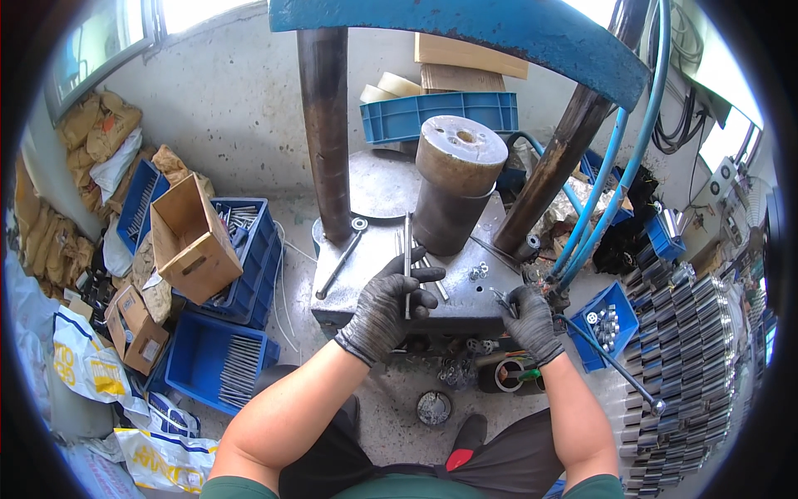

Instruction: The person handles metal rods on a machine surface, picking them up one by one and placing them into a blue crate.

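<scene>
My left hand (pixel 386 303), in a dark grey work glove, is closed around a slim metal rod (pixel 408 229), which stands nearly upright in this view. Behind those fingers other thin rods (pixel 442 291) lie on the steel press table (pixel 366 293). To the right, my gloved right hand (pixel 534 323) pinches small shiny metal parts (pixel 500 296) at the table's front right; their exact kind is too small to tell. Between the hands sit several small nuts or washers (pixel 480 271). A long bolt with a ringed end (pixel 342 259) rests on the left of the table.
A thick steel cylinder (pixel 457 183) rises between two press columns (pixel 326 133). Blue crates (pixel 187 366) with rods and a cardboard box (pixel 195 249) stand left. At right are a small blue bin (pixel 619 320), a ball-ended lever (pixel 636 387), hoses (pixel 636 166) and stacked metal tubes (pixel 690 366).
</scene>
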A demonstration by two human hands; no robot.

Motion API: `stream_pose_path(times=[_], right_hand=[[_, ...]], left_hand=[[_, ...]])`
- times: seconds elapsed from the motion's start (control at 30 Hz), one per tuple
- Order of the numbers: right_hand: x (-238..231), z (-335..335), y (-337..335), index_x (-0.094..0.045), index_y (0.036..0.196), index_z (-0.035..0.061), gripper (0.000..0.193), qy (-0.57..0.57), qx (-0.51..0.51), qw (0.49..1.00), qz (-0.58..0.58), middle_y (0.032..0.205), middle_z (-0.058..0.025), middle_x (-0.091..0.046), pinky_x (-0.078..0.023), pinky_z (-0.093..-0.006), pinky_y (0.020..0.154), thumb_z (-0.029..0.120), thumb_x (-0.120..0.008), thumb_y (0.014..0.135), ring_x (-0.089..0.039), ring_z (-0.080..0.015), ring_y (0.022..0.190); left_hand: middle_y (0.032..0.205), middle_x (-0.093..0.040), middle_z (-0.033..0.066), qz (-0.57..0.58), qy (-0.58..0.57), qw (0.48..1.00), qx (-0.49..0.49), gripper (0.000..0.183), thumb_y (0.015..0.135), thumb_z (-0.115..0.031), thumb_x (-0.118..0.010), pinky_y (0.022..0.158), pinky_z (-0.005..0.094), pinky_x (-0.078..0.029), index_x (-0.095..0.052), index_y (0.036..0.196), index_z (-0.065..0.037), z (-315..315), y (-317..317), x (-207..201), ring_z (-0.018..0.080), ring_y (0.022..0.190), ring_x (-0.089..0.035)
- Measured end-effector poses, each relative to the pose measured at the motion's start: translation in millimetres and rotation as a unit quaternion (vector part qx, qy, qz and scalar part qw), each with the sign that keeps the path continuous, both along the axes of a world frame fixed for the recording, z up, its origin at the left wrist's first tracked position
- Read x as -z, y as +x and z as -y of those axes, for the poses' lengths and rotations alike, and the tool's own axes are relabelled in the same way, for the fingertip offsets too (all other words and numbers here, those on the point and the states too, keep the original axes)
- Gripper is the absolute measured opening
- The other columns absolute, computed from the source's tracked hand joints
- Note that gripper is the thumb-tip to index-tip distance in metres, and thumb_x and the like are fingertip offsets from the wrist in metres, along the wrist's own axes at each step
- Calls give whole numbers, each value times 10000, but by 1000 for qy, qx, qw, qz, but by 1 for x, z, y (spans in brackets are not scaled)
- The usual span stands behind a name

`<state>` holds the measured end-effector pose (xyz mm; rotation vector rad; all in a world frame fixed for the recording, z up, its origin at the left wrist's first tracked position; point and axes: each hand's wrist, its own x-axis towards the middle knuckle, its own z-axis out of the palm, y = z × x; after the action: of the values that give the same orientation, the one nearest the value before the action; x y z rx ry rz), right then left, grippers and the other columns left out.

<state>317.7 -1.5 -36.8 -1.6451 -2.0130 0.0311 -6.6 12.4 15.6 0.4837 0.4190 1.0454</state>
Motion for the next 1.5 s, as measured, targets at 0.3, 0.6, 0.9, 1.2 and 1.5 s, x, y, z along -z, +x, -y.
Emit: stream_pose_path(times=[0.3,0.6,0.9,1.2,1.5], right_hand=[[-8,4,0,-666,895,40,238,-18,-87,995,37,836,-175,-679,-528,-467,789,98,-802,707,-658,-377,840],[14,-21,-2,-610,935,12,211,-34,42,984,-170,808,-144,-640,-519,-390,718,63,-743,778,-638,-257,752],[-37,6,-60,-625,925,85,237,-160,-38,845,-509,862,-5,-611,-507,-292,777,25,-793,769,-565,-110,804],[-39,25,-65,-646,958,59,191,-214,-70,805,-549,907,-33,-667,-533,-299,800,30,-749,800,-622,-126,842],[-47,34,-76,-611,994,58,228,-264,-30,721,-640,883,-38,-648,-543,-273,690,-4,-718,802,-643,-144,751]], left_hand=[[1208,-675,182,-18,10,1000,13,657,840,-32,-588,729,328,-600,-440,1480,-39,2,7,5,248,878,-721],[1180,-678,183,-75,14,997,3,590,829,-14,-605,698,282,-584,-499,1410,-11,4,21,1,193,813,-707],[1089,-705,70,-296,101,950,3,348,929,-123,-729,643,236,-545,-635,1254,-39,2,44,21,86,744,-609],[1036,-721,70,-415,237,876,57,392,924,-253,-807,820,289,-562,-665,1226,-48,10,56,21,124,912,-662],[969,-698,80,-478,335,812,-13,236,965,-130,-718,867,326,-553,-664,1167,-20,13,60,25,181,914,-665]])
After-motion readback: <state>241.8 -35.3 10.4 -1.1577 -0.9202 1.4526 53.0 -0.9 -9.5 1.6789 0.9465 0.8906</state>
